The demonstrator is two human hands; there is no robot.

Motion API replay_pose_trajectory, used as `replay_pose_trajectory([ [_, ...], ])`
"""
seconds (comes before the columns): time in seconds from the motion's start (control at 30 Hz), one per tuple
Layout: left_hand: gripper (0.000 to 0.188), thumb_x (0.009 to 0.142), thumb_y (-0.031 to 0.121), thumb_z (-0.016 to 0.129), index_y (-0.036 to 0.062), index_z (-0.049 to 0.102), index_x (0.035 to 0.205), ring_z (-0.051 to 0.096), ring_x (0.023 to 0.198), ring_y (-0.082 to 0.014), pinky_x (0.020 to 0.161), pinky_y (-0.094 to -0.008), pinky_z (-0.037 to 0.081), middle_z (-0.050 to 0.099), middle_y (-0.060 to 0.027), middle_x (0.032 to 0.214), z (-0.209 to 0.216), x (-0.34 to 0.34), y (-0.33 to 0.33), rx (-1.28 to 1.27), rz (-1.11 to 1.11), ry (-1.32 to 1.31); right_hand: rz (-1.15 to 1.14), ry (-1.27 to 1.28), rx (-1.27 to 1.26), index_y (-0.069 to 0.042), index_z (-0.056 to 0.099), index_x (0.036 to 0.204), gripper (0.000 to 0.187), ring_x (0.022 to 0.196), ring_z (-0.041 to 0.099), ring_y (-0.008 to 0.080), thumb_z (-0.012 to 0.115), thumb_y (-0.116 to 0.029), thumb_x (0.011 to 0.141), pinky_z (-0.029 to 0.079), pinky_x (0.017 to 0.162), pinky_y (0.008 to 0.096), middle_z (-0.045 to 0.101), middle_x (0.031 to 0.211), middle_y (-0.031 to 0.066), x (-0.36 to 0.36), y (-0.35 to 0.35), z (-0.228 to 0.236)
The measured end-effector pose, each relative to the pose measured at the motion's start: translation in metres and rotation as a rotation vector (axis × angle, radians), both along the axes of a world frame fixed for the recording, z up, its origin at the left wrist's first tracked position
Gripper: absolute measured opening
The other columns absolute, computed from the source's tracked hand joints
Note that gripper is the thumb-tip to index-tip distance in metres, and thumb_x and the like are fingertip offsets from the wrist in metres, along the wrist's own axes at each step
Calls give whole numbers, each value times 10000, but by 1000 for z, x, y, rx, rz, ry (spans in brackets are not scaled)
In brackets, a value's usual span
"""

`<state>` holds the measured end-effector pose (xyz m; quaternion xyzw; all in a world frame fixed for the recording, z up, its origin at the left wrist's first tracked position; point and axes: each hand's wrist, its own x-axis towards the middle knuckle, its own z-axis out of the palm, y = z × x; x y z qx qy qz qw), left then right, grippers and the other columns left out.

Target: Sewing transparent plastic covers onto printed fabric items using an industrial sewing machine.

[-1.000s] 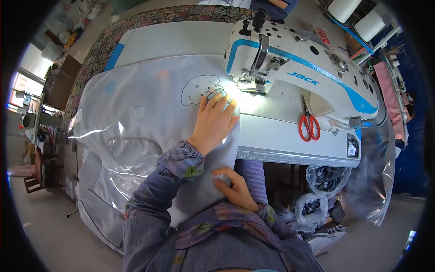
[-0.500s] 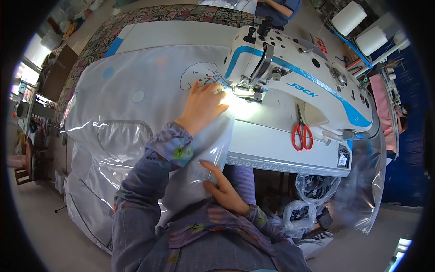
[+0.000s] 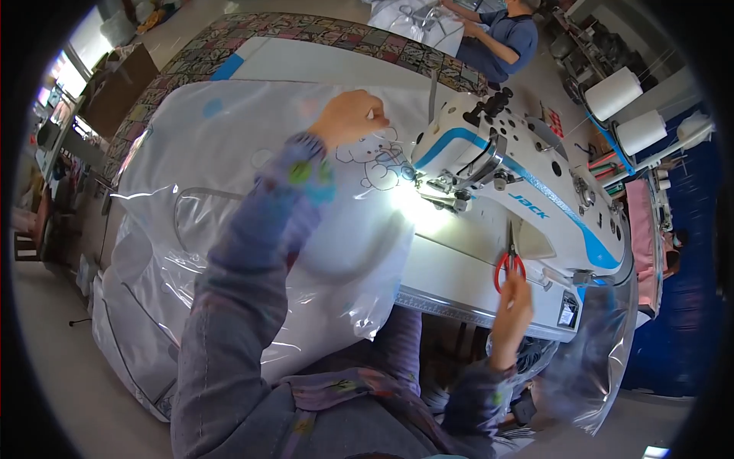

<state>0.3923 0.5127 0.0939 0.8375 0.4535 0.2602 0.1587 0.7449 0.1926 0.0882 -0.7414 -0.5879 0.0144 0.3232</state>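
Left sleeve (image 3: 229, 314) grey, pale stitching (image 3: 205, 394); left cuff (image 3: 284, 164) purple, green patches (image 3: 299, 171). Right sleeve (image 3: 468, 405) greyish, patterned. Patterned purple band (image 3: 336, 389) across grey garment (image 3: 352, 428). Purplish trouser leg (image 3: 403, 344). Left hand (image 3: 348, 118), right hand (image 3: 513, 314) bare.

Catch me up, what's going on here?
A person is at a white-and-blue sewing machine, with a large translucent sheet spread across the table's left side. The left hand is curled above the printed cartoon animal; whether it holds anything is unclear. The right hand, blurred, is at the handles of the red-handled scissors; a firm grip can't be confirmed. Across the table, another person handles pale material.
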Motion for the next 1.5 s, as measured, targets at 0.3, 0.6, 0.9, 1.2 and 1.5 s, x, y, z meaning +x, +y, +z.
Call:
replay_pose_trajectory([
  [0.3,112,881,166,710,91,634,851,629,721,-287,628,-403,495,584,-79,836,-49,11,-209,6,272,-251,189,76,-404,-37,489,1469,584,909,658,348,642,-27,905,528,796,415,649,1077,195,31,38,2],
  [0.6,101,856,131,705,70,655,919,631,838,-312,704,-429,516,591,-82,890,-48,16,-217,31,281,-162,735,1468,-776,19,508,1439,748,818,667,196,522,-610,1035,537,735,307,683,1030,102,-132,69,39],
  [0.9,248,758,143,736,75,642,977,612,848,-311,708,-439,517,568,-72,902,-59,15,-215,25,281,-246,608,1377,-775,-46,582,1369,747,738,701,188,410,-695,1041,590,716,336,699,957,78,-190,129,58],
  [1.2,232,750,149,743,68,630,936,610,852,-308,717,-435,515,571,-67,901,-59,14,-216,38,273,-211,568,1436,-809,-27,558,1352,758,677,669,161,453,-701,1023,564,660,304,653,883,54,-188,128,57],
  [1.5,195,782,146,726,58,643,935,619,844,-315,718,-429,518,585,-78,891,-53,15,-215,25,270,-179,646,1412,-707,-33,563,1153,605,567,603,123,567,-623,1017,499,528,262,567,744,23,-193,131,44],
])
